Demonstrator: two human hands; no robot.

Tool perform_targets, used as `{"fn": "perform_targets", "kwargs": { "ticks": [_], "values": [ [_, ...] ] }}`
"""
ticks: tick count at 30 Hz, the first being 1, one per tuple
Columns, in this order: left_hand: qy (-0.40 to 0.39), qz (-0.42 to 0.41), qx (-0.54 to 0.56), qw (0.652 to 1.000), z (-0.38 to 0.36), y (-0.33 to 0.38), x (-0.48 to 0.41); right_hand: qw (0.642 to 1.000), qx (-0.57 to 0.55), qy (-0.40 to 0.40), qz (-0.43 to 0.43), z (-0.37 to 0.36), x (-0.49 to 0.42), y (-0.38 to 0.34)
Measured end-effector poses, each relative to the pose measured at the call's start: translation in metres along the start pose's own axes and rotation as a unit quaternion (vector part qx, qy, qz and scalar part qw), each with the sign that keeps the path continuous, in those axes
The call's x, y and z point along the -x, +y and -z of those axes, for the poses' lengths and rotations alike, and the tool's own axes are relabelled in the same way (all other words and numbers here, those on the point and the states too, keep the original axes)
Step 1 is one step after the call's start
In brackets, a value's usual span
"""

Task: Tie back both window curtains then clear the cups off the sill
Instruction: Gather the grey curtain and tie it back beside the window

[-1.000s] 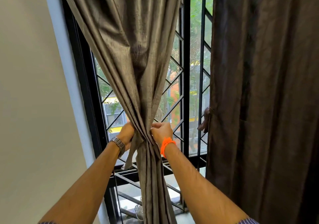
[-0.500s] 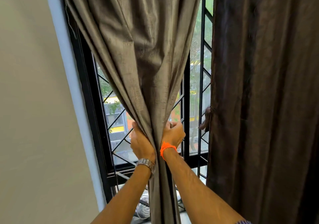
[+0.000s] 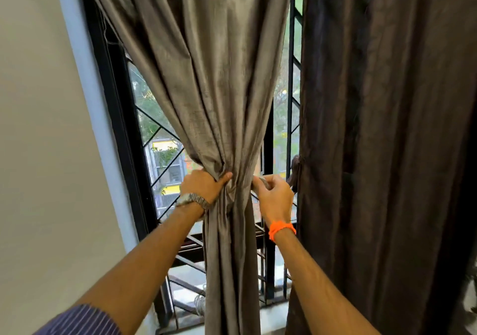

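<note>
The left curtain (image 3: 211, 81), grey-brown and shiny, hangs bunched into a narrow waist in front of the window. My left hand (image 3: 204, 186), with a metal watch on the wrist, grips that gathered waist from the left. My right hand (image 3: 275, 196), with an orange band on the wrist, pinches a thin strip of cloth at the waist's right side. The right curtain (image 3: 382, 138), darker brown, hangs loose and full-width, with a small tie-back loop (image 3: 295, 172) at its left edge. A glassy, ribbed object (image 3: 199, 305) on the sill peeks out beside the left curtain's hem.
A black window frame (image 3: 121, 117) with a diagonal metal grille (image 3: 165, 138) stands behind the curtains. A plain cream wall (image 3: 44, 154) fills the left. The pale sill (image 3: 271, 314) shows at the bottom between the curtains.
My hands have spread slightly apart on the gathered waist; the left now holds it from the side and the right has drawn a strip of cloth out to the right.
</note>
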State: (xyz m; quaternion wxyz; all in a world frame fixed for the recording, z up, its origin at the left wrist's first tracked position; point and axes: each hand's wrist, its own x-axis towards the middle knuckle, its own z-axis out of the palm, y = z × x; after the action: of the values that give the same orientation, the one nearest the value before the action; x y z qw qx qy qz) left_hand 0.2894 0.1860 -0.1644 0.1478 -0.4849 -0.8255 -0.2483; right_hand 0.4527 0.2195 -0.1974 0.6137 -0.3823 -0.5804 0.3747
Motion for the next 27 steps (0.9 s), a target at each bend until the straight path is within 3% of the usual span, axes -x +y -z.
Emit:
{"fn": "perform_targets", "kwargs": {
  "ticks": [4,9,12,15,19,22,27],
  "values": [
    [0.001,-0.001,-0.025,1.0,0.001,0.01,-0.003,0.991,-0.105,-0.074,-0.025,0.011,0.005,-0.008],
    [-0.013,0.025,-0.023,0.999,0.003,0.015,-0.001,0.994,0.051,-0.027,0.095,0.014,0.027,-0.004],
    [-0.034,0.05,-0.014,0.998,0.009,0.019,-0.001,0.979,0.067,-0.024,0.19,0.006,0.051,-0.008],
    [-0.046,0.086,0.026,0.995,0.018,0.017,-0.001,0.953,0.113,-0.096,0.264,-0.008,0.052,-0.02],
    [-0.116,0.05,0.118,0.985,0.029,0.004,0.004,0.939,0.129,-0.221,0.23,-0.031,0.035,-0.038],
    [-0.193,0.041,0.269,0.943,0.038,-0.016,0.016,0.942,0.125,-0.257,0.178,-0.04,0.019,-0.048],
    [-0.286,0.091,0.459,0.836,0.056,-0.057,0.025,0.899,0.171,-0.378,0.141,-0.046,-0.002,-0.049]
  ]
}}
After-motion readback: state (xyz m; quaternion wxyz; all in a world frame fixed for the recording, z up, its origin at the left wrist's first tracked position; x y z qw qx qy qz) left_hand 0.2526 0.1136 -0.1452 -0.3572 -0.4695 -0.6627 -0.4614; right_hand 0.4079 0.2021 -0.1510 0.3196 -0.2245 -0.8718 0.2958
